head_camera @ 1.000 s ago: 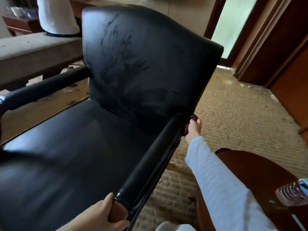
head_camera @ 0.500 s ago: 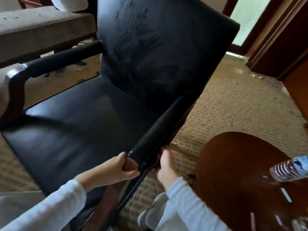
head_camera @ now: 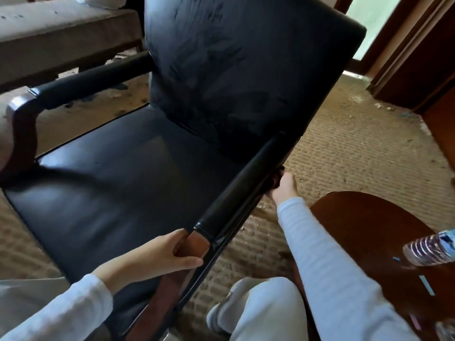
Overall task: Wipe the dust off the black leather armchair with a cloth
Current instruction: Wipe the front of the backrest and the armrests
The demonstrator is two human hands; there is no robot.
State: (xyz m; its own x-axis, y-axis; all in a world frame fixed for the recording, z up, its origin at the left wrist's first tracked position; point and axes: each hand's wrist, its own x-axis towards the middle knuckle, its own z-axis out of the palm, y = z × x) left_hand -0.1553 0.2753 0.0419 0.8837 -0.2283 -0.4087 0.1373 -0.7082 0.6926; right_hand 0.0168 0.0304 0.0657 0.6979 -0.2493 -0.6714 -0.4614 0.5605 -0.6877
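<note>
Gripping the wooden front end of the near armrest [head_camera: 236,190]: left hand [head_camera: 162,254], fingers curled round it. On same armrest's outer side, approx. mid-length, right hand [head_camera: 284,189] closed on dark cloth [head_camera: 277,179], held against the rail; cloth mostly hidden. Subject black leather armchair [head_camera: 123,183] stands on carpet [head_camera: 344,156], centre view; backrest shows smeared dust streaks. Round wooden worktop [head_camera: 364,237] just right of chair, w/ plastic bottle [head_camera: 428,249] on it.

One wide-angle view, worn on my head, tilted forward and down. Close range: armchair [head_camera: 123,180] fills 8 to 12 o'clock, tabletop [head_camera: 364,230] at 4 o'clock, doorway [head_camera: 364,28] far at 1 o'clock.
</note>
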